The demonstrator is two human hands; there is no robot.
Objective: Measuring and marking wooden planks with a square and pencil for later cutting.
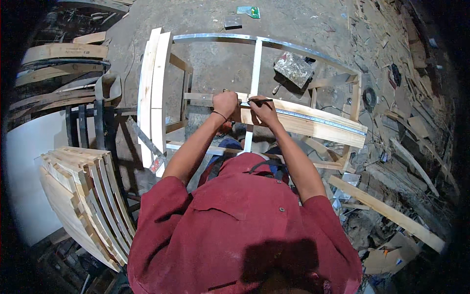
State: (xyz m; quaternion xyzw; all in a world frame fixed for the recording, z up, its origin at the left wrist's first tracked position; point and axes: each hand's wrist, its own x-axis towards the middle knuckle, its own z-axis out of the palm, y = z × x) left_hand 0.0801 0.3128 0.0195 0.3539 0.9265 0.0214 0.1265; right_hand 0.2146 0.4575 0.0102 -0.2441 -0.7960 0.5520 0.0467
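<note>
Pale wooden board (323,130) lies across an open frame (256,63), its long axis running left to right and slanting nearer at the right end, a tape measure (318,119) stretched along it. The right hand (264,111), pinching a dark pencil (266,100), is closer to the board's middle than the left hand (225,104), curled at the left end; whether it is clamped, I can't tell from here.

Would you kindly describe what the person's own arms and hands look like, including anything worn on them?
Dark red sleeves end near the elbows, leaving both forearms bare. The left hand and right hand are ungloved. A thin dark band circles the left wrist; none shows on the right.
</note>
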